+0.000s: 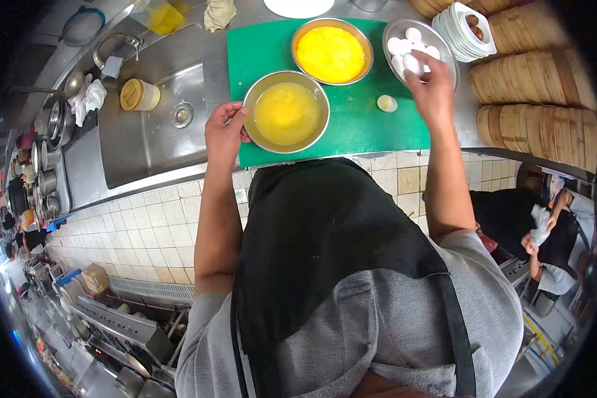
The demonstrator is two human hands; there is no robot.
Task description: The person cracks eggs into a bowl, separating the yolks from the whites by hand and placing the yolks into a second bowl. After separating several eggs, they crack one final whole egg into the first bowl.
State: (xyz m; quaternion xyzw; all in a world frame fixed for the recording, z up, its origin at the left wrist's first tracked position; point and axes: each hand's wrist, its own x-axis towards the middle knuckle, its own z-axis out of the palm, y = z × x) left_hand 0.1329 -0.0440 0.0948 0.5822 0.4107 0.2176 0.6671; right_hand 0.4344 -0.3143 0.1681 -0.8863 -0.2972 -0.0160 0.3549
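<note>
My left hand (225, 128) grips the near-left rim of a metal bowl (288, 111) of cloudy yellow egg liquid, thumb over the edge. My right hand (434, 89) is over a metal bowl of white eggs (412, 34) at the right of the green cutting board (358, 132). Its thumb and fingers close around one egg (412, 64). Between the bowls, a small pale piece like an eggshell (387, 103) lies on the board. Behind my left bowl stands a second metal bowl (331, 52), filled with brighter yellow egg.
A steel sink (156, 146) with a yellow-lidded tub (139, 95) is at the left. White stacked dishes (464, 33) and bamboo steamers (537, 126) line the right side. Another person (544, 225) stands behind at the lower right, holding a white cloth.
</note>
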